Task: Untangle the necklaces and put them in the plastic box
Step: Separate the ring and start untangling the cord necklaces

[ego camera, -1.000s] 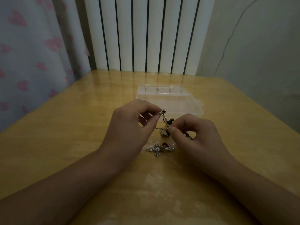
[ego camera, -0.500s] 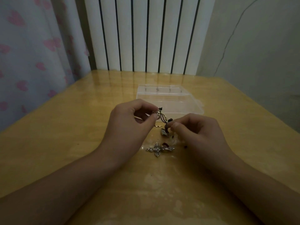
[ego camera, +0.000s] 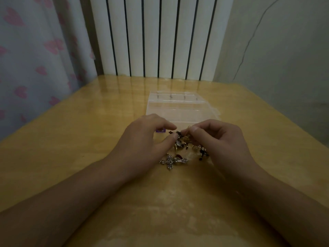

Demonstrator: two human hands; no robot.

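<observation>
A tangle of necklaces (ego camera: 184, 142), gold and dark chains with small pendants, lies on the wooden table (ego camera: 71, 148) between my hands. A silver cross pendant (ego camera: 170, 161) with a red stone beside it rests just in front of the tangle. My right hand (ego camera: 220, 139) pinches the top of the tangle between thumb and forefinger. My left hand (ego camera: 146, 138) has its thumb tip touching the tangle's left side, with the forefinger held apart above it. The clear plastic box (ego camera: 179, 107) sits open right behind my hands.
A small purple item (ego camera: 161, 130) lies by the box's near left corner. A white ribbed radiator (ego camera: 160, 36) stands behind the table, a heart-patterned curtain (ego camera: 35, 50) at the left and a grey wall (ego camera: 276, 50) at the right.
Both hands have sunk toward the table with the tangle. My left hand's pinch on the gold clasp has loosened and its forefinger has lifted away. My right hand now pinches higher on the tangle.
</observation>
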